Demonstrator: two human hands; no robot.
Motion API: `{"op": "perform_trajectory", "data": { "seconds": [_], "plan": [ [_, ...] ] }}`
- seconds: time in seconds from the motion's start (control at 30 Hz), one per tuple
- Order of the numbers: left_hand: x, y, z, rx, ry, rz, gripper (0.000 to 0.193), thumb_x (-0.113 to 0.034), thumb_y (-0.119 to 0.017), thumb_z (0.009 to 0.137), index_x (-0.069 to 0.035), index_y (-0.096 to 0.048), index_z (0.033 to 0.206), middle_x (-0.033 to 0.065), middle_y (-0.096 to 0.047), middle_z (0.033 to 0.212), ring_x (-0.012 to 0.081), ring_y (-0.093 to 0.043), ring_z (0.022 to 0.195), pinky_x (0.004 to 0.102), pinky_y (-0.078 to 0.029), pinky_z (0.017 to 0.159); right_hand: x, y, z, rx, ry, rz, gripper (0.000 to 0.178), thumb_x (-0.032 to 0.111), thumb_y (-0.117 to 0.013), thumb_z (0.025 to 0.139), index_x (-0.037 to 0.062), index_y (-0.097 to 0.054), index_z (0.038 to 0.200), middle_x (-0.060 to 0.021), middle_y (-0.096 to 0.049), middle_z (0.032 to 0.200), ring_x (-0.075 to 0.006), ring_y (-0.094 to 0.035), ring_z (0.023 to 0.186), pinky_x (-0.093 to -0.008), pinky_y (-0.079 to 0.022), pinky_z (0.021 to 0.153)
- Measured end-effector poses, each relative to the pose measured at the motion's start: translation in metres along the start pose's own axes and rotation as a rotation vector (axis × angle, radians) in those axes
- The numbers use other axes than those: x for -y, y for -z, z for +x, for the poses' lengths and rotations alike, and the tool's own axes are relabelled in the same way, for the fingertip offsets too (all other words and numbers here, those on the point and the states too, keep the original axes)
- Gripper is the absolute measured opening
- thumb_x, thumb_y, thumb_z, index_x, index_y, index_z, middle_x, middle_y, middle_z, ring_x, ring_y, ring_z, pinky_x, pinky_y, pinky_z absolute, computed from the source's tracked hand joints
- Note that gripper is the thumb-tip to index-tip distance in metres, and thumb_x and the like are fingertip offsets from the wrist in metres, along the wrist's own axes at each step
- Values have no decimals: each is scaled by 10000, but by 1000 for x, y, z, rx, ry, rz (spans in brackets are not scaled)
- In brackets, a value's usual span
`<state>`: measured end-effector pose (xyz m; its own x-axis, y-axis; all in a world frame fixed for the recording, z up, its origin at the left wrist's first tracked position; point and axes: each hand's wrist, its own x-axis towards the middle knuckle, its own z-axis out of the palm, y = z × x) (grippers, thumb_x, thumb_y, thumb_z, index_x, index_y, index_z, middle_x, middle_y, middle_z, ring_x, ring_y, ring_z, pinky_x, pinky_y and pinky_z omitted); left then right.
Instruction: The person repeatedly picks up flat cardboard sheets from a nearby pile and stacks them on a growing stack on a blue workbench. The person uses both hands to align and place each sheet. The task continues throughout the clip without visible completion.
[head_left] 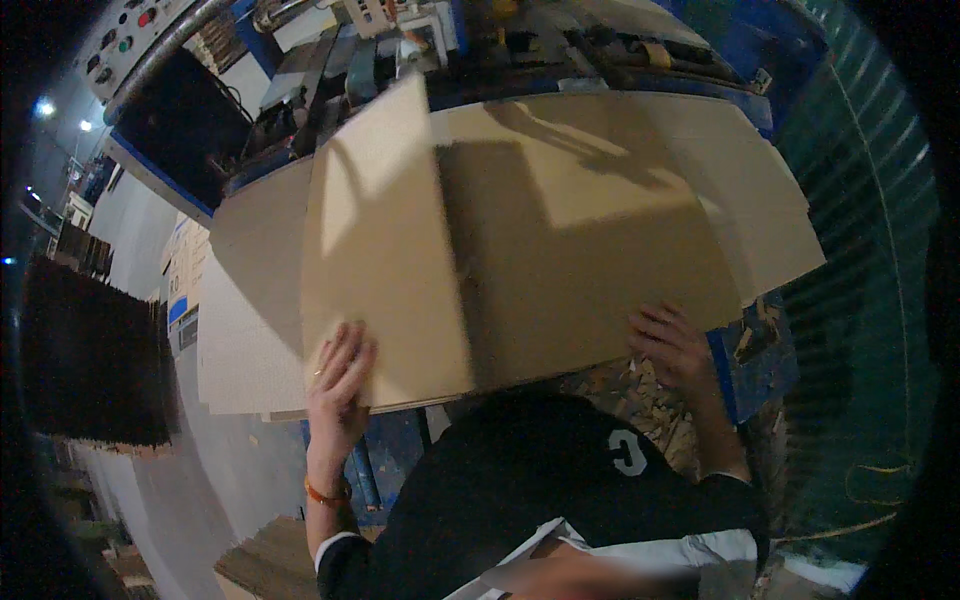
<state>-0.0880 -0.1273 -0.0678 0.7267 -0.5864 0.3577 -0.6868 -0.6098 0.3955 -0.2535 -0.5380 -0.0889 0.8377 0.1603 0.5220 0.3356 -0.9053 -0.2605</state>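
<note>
A large brown cardboard sheet (600,250) lies in front of me, with a lighter panel (385,240) on its left side. This panel's right edge looks raised, and a dark shadow falls beside it. My left hand (343,370) rests near the panel's front edge, fingers stretched out over its surface. My right hand (672,345) is at the sheet's front right edge, fingers spread and slightly blurred; whether it presses on the board cannot be told. More cardboard (745,190) sticks out beneath on the right, and a pale sheet (250,300) on the left.
Beyond the cardboard stands a blue machine (500,50) with metal parts. A control panel (130,45) with buttons is at the upper left. Cardboard scraps (670,420) lie below on the right, beside a green corrugated wall (850,250). A dark stack (95,350) stands far left.
</note>
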Motion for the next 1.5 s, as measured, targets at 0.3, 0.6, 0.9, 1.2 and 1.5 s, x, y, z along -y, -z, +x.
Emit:
{"op": "perform_trajectory", "data": {
  "seconds": [0.3,0.6,0.9,1.2,1.5],
  "plan": [
    [-5,-3,29,169,-94,219,487,16,-537,754,-122,-532,1221,94,-459,1317,286,-394,1248,463,-272,1048,-31,11,30,238,-75,68,405,105,-699,680,81,-605,1074,-124,-514,1243,-317,-452,1183,-452,-351,993],
    [47,-14,106,-41,-115,183,647,-40,-655,684,-117,-447,1292,132,-437,1313,305,-409,1218,420,-327,1023,-106,-15,111,352,141,-228,766,491,-688,619,115,-493,1257,-125,-380,1357,-339,-314,1268,-460,-286,1019],
    [107,-50,210,-226,-176,266,587,-106,-644,717,-112,-457,1273,118,-519,1191,307,-486,1092,386,-429,897,-183,-54,189,426,-226,-304,768,635,-574,683,233,-418,1318,-80,-318,1401,-344,-356,1232,-457,-322,995],
    [118,-74,216,-314,207,532,480,-237,-516,849,-126,-414,1305,93,-541,1171,264,-458,1143,434,-352,944,-162,-75,182,207,-184,-334,569,511,-492,839,250,-394,1335,-65,-268,1435,-367,-319,1247,-463,-289,1012],
    [27,-54,162,-451,283,179,797,-285,-671,762,-14,-232,1369,244,-340,1338,400,-288,1266,497,-276,1015,-199,-103,214,236,-393,-271,581,321,-552,858,186,-316,1371,-191,-268,1408,-382,-251,1289,-433,-250,1042]
  ]
}}
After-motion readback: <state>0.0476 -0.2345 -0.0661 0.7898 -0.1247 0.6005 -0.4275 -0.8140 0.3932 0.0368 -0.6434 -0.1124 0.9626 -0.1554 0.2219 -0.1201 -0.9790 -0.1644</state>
